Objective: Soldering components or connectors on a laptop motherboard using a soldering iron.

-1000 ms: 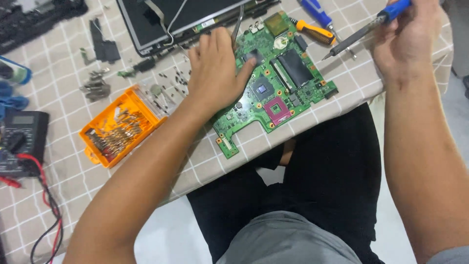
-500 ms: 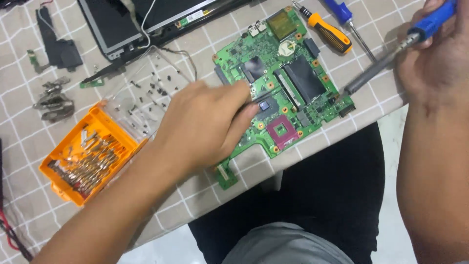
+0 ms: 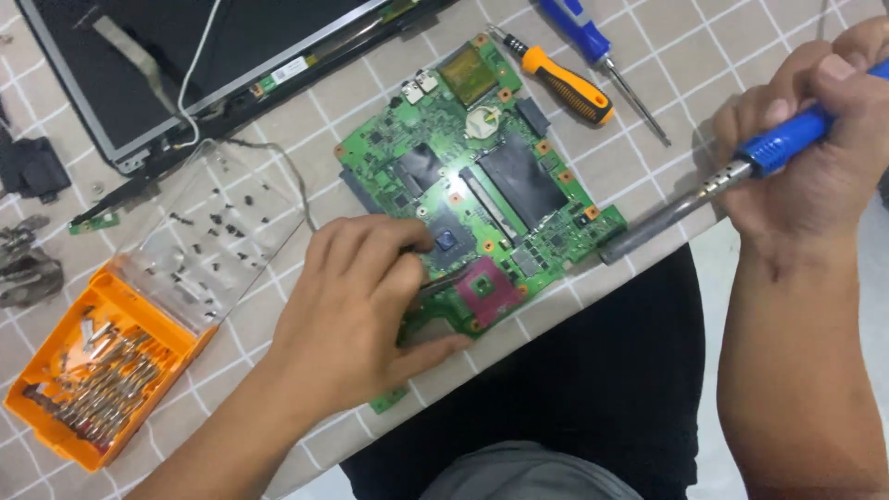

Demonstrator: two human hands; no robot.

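On the checked tablecloth (image 3: 704,120), the green circuit board (image 3: 482,194) lies slantwise. The left hand (image 3: 361,315), nearer, pinches tweezers (image 3: 435,285) over it; the right hand (image 3: 815,157) grips a soldering iron (image 3: 704,199) off its right edge.

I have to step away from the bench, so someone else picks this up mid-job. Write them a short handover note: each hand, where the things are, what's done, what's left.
Left hand: rests on the green board, pinching a thin metal tool, likely tweezers, beside the dark chip.
Right hand: grips the blue-handled iron; its tip lies at the board's right edge.
Around: orange bit case with screws on its clear lid at left, two screwdrivers above the board, laptop screen at top left.
Done: board is out of the laptop and flat on the table.
Left: iron is not yet on any part; what work is meant cannot be told.
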